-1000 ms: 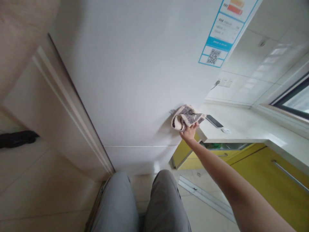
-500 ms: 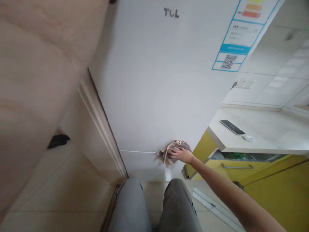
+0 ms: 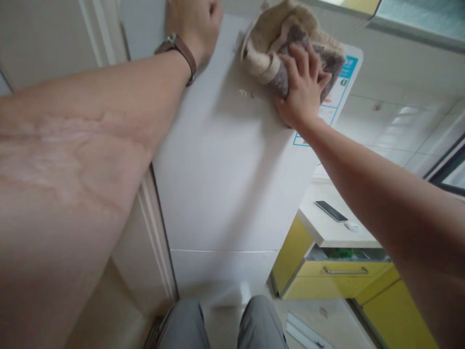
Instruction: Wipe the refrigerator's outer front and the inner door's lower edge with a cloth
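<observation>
A white refrigerator (image 3: 225,184) fills the middle of the view. My right hand (image 3: 301,87) presses a crumpled beige and grey cloth (image 3: 279,43) against the upper part of its door, fingers curled into the cloth. My left hand (image 3: 194,22) is raised to the top left edge of the refrigerator, fingers closed in a fist against it, with a brown-strapped watch (image 3: 178,48) on the wrist. What the left fingers grip, if anything, is hidden. A blue-edged label (image 3: 336,99) shows partly behind my right hand.
A white countertop (image 3: 327,228) stands right of the refrigerator with a dark phone (image 3: 330,211) and a small white object (image 3: 351,226) on it. Yellow cabinets (image 3: 348,283) sit below. A white door frame (image 3: 156,242) is at the left. My legs (image 3: 225,325) are at the bottom.
My right hand carried the cloth from low on the refrigerator door up to its top. My left arm came into view and reached the upper left edge.
</observation>
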`<state>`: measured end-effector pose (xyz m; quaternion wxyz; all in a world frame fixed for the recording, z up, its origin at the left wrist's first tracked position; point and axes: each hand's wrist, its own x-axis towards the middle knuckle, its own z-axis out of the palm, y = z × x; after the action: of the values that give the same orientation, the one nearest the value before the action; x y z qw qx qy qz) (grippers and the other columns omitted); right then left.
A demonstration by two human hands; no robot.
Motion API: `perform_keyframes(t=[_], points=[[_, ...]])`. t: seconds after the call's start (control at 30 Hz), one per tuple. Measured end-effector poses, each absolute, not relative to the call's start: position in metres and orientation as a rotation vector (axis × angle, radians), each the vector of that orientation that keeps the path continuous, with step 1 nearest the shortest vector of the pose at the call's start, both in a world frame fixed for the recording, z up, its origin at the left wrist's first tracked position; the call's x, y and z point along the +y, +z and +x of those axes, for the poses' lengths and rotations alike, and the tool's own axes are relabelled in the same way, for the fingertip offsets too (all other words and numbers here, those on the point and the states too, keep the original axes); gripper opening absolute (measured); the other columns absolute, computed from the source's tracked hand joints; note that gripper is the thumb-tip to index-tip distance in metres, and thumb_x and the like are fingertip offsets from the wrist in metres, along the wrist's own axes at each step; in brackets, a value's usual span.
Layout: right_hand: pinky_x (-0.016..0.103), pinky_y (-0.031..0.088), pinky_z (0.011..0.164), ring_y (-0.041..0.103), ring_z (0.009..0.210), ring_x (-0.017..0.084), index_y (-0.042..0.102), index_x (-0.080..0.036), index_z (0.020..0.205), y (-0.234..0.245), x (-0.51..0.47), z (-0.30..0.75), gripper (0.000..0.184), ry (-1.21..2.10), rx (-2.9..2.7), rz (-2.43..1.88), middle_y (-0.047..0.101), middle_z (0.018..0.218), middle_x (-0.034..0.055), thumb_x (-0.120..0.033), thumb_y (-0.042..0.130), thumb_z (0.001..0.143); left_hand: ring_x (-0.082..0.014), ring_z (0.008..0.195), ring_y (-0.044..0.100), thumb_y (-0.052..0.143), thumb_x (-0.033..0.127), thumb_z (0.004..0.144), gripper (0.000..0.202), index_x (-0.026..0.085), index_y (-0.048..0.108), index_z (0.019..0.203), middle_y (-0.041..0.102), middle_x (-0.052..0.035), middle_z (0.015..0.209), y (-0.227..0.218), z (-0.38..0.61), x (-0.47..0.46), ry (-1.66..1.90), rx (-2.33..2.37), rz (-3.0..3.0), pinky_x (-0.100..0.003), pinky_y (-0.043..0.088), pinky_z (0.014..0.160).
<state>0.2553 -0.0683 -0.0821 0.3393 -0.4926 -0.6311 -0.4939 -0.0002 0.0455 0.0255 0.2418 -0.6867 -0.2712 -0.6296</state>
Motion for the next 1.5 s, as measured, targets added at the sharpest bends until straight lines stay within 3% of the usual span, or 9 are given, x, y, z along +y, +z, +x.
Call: perform_keyframes(t=[0.3,0.5,0.63,0.77,0.9,1.13,1.23,1.37,1.5], points=[[0.068,0.02,0.111,0.002,0.156,0.033,0.034,-0.024,0.156,-0.099,-0.039,0.268,0.064,-1.384,-1.509,-1.128,0.032,0.165,0.0125,-0.036,0.038,0.093,-0.0216,0.076,0.039,0.042,0.034,0.107,0.033,0.021,0.072,0.1,0.077,-0.0052,0.11,0.02,0.01,0.027,-1.531,-1.122,-1.676,-0.046,0.018,0.09],[0.073,0.025,0.105,0.015,0.155,0.043,0.038,-0.019,0.156,-0.133,-0.04,0.276,0.066,-1.478,-1.588,-1.144,0.032,0.162,0.0158,-0.034,0.037,0.092,-0.0185,0.08,0.018,0.033,0.068,0.103,0.054,0.024,0.051,0.08,0.068,0.0052,0.086,0.033,0.009,0.055,-1.586,-1.138,-1.678,-0.043,0.015,0.097],[0.069,0.028,0.108,0.016,0.155,0.041,0.041,-0.022,0.154,-0.16,-0.043,0.275,0.066,-1.458,-1.566,-1.206,0.034,0.161,0.0152,-0.037,0.044,0.09,-0.022,0.075,0.011,0.036,0.066,0.104,0.051,0.028,0.046,0.07,0.06,0.0027,0.073,0.027,0.006,0.051,-1.588,-1.019,-1.688,-0.042,0.017,0.095],[0.066,0.029,0.11,0.021,0.153,0.04,0.045,-0.023,0.151,-0.186,-0.047,0.277,0.067,-1.422,-1.571,-1.227,0.04,0.158,0.0145,-0.042,0.051,0.087,-0.0228,0.073,0.009,0.045,0.051,0.109,0.053,0.03,0.041,0.061,0.035,0.0007,0.06,0.019,0.009,0.035,-1.531,-1.11,-1.617,-0.041,0.02,0.092],[0.064,0.031,0.109,0.023,0.153,0.041,0.047,-0.024,0.148,-0.203,-0.051,0.281,0.065,-1.414,-1.608,-1.232,0.041,0.156,0.0128,-0.044,0.05,0.087,-0.0232,0.073,0.008,0.04,0.055,0.11,0.056,0.029,0.038,0.06,0.012,-0.0021,0.062,0.019,0.014,0.025,-1.476,-1.285,-1.562,-0.043,0.021,0.091],[0.057,0.027,0.111,0.023,0.154,0.039,0.053,-0.027,0.145,-0.225,-0.052,0.289,0.067,-1.402,-1.606,-1.289,0.047,0.154,0.0119,-0.05,0.057,0.081,-0.0241,0.073,0.007,0.017,0.073,0.103,0.065,0.029,0.04,0.061,0.016,-0.0038,0.06,0.026,0.011,0.042,-1.5,-1.158,-1.53,-0.045,0.022,0.088],[0.056,0.025,0.11,0.026,0.152,0.039,0.056,-0.028,0.142,-0.238,-0.053,0.292,0.066,-1.39,-1.602,-1.321,0.049,0.153,0.0125,-0.05,0.06,0.08,-0.0244,0.072,0.008,0.014,0.073,0.103,0.065,0.029,0.042,0.064,0.03,-0.002,0.056,0.026,0.008,0.045,-1.502,-1.098,-1.577,-0.048,0.022,0.088],[0.055,0.023,0.11,0.026,0.152,0.04,0.06,-0.028,0.136,-0.26,-0.053,0.299,0.061,-1.399,-1.617,-1.324,0.053,0.15,0.0129,-0.049,0.06,0.079,-0.0234,0.072,0.011,0.026,0.065,0.108,0.06,0.028,0.042,0.063,0.039,0.0002,0.06,0.023,0.009,0.036,-1.458,-1.164,-1.621,-0.046,0.021,0.09],[0.056,0.022,0.109,0.028,0.151,0.042,0.064,-0.028,0.13,-0.281,-0.054,0.306,0.057,-1.38,-1.642,-1.338,0.057,0.144,0.0142,-0.05,0.062,0.077,-0.0233,0.072,0.01,0.043,0.052,0.109,0.056,0.029,0.035,0.058,0.028,-0.0013,0.06,0.019,0.011,0.026,-1.483,-1.143,-1.628,-0.044,0.02,0.091]])
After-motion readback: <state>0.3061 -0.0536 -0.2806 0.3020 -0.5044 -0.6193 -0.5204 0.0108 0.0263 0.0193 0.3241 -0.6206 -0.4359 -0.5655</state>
